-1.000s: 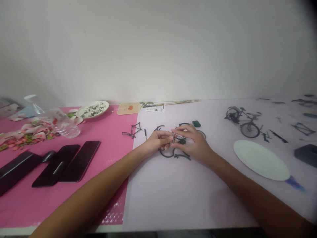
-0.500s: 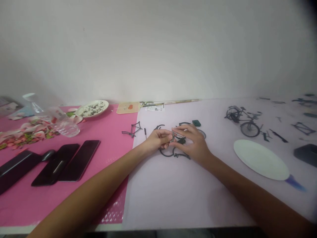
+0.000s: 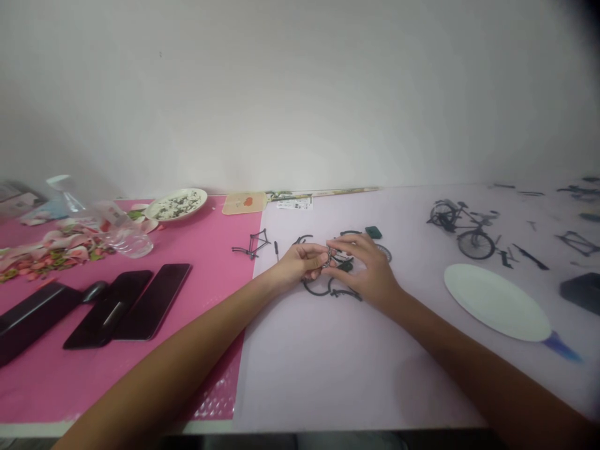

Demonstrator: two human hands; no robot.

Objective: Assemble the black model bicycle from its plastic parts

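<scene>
My left hand (image 3: 302,265) and my right hand (image 3: 363,262) meet above the pale sheet, both pinching a small silvery toy-bicycle part (image 3: 327,257). The part stands on edge between the fingertips; its exact kind is too small to make out. Beneath and around the hands lie dark curved bicycle pieces (image 3: 317,288), partly covered by the fingers. A spoked wheel (image 3: 385,252) shows behind my right hand. Close by are a dark green block (image 3: 373,232) and a small screwdriver (image 3: 276,249). A miniature bicycle frame (image 3: 257,244) rests to the left.
On the right stand a toy bicycle (image 3: 466,230), loose parts and a white oval plate (image 3: 497,302). Leftward, on pink cover, lie two phones (image 3: 152,301), a black case (image 3: 40,319), a plastic bottle (image 3: 124,232), petals and a dish (image 3: 201,203). A fly swatter (image 3: 244,203) lies along the wall.
The view has shifted very slightly, so everything sits a little further right. Both hands keep their pinch on the silvery part, with barely any movement of the fingers.
</scene>
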